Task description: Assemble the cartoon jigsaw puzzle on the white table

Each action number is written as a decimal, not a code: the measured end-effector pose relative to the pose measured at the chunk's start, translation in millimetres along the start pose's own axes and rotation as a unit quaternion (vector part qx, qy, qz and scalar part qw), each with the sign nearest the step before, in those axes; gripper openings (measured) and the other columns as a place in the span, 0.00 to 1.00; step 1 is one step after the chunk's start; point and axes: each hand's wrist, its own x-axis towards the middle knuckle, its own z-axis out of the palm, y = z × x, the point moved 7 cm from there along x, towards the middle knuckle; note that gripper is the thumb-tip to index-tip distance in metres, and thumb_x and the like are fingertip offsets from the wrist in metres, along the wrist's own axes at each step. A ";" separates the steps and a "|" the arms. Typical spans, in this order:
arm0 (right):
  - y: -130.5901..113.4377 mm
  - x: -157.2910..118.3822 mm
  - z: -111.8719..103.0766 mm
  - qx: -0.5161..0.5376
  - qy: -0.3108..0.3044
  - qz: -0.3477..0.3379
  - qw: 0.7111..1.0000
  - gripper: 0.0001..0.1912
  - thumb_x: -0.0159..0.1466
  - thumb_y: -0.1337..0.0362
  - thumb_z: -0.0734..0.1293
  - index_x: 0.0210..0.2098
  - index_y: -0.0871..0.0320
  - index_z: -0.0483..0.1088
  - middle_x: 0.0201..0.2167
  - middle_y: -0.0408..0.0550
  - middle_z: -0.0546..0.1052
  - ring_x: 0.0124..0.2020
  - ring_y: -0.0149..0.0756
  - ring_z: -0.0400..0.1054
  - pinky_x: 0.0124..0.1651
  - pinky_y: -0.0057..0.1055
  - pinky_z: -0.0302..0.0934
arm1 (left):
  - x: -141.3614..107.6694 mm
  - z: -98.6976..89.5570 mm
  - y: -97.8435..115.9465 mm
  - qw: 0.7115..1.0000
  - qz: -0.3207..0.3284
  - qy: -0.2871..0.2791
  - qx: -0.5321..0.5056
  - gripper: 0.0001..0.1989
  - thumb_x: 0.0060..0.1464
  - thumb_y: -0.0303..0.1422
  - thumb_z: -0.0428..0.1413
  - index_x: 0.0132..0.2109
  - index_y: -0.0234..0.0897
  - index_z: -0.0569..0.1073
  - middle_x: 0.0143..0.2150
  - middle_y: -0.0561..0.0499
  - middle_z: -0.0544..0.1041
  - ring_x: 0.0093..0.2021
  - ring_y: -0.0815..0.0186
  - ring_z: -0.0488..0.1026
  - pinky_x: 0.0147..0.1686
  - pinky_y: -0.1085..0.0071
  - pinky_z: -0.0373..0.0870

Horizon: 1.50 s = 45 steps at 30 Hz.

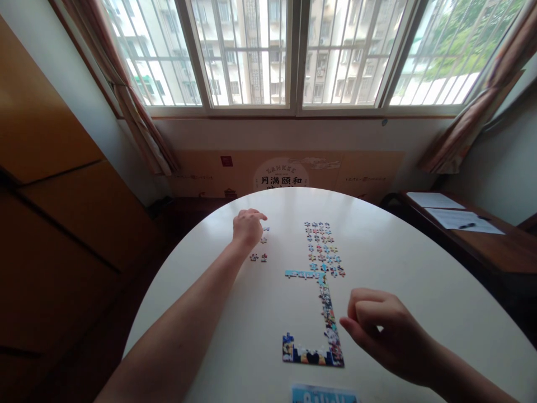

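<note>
My left hand (247, 227) is over the far left of the table, with its fingers bent down among a few loose puzzle pieces (254, 257). Its fingertips are mostly hidden, so whatever they hold does not show. Curled into a loose fist, my right hand (380, 327) is just right of the partly joined jigsaw puzzle (331, 327), apart from it, and no piece shows in it. The joined part forms a top strip, a right side and a bottom edge, with its left side open. Beyond it, several loose pieces (321, 247) lie in rows.
A blue printed sheet or box (323, 394) is cut off at the near edge. The round white table (210, 352) curves away toward the window. On a brown side table (482, 246) at right lie papers (464, 220) and pens. A wooden cabinet (50, 224) stands at left.
</note>
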 end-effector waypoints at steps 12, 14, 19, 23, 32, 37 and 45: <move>-1.0 1.2 0.0 0.003 0.000 0.000 1.000 0.21 0.68 0.72 0.62 0.25 0.55 0.47 0.22 0.41 0.62 0.23 0.27 0.55 0.26 0.25 0.49 | -2.1 15.0 5.5 0.999 0.036 -0.039 -0.012 0.13 0.57 0.27 0.57 0.40 0.48 0.85 0.55 0.50 0.78 0.57 0.53 0.68 0.57 0.59 0.66; -1.1 1.5 0.0 0.003 0.000 -0.001 1.000 0.21 0.68 0.72 0.62 0.25 0.55 0.47 0.21 0.41 0.61 0.23 0.27 0.55 0.26 0.25 0.49 | -1.7 16.5 9.5 0.996 0.063 -0.050 -0.034 0.14 0.57 0.27 0.56 0.40 0.50 0.85 0.57 0.53 0.77 0.58 0.56 0.69 0.59 0.62 0.66; -0.9 1.3 0.5 -0.001 -0.003 -0.001 1.000 0.21 0.68 0.72 0.62 0.25 0.55 0.46 0.21 0.41 0.61 0.23 0.28 0.55 0.25 0.26 0.49 | 4.7 11.2 6.3 0.994 0.071 -0.049 -0.063 0.18 0.61 0.27 0.52 0.50 0.50 0.82 0.60 0.54 0.75 0.61 0.59 0.68 0.64 0.61 0.63; -0.9 0.4 0.3 -0.005 -0.002 -0.003 1.000 0.21 0.67 0.72 0.62 0.25 0.55 0.47 0.21 0.40 0.61 0.22 0.28 0.55 0.25 0.26 0.49 | 8.9 5.2 -2.0 0.993 0.065 -0.081 -0.061 0.16 0.59 0.28 0.54 0.50 0.45 0.82 0.60 0.50 0.75 0.60 0.56 0.69 0.62 0.61 0.66; -0.4 -0.6 0.7 -0.020 -0.011 -0.004 1.000 0.21 0.68 0.72 0.62 0.25 0.55 0.46 0.21 0.41 0.61 0.23 0.28 0.55 0.26 0.26 0.50 | -2.7 7.2 12.3 0.979 0.124 -0.160 -0.019 0.14 0.54 0.36 0.60 0.48 0.47 0.82 0.60 0.48 0.75 0.62 0.51 0.67 0.61 0.59 0.63; -1.0 0.2 -0.1 -0.019 -0.008 -0.001 1.000 0.21 0.68 0.72 0.62 0.25 0.55 0.47 0.21 0.41 0.61 0.22 0.28 0.55 0.25 0.27 0.49 | -2.8 7.0 17.1 0.980 0.124 -0.157 0.004 0.12 0.55 0.36 0.60 0.46 0.47 0.82 0.60 0.49 0.75 0.62 0.52 0.66 0.63 0.55 0.59; -0.4 0.6 -0.8 0.004 -0.011 0.006 1.000 0.21 0.67 0.72 0.63 0.23 0.55 0.49 0.21 0.40 0.61 0.22 0.28 0.54 0.25 0.27 0.49 | -6.9 4.5 23.7 0.976 0.143 -0.161 0.027 0.13 0.56 0.37 0.57 0.47 0.46 0.80 0.57 0.45 0.76 0.60 0.48 0.65 0.62 0.47 0.55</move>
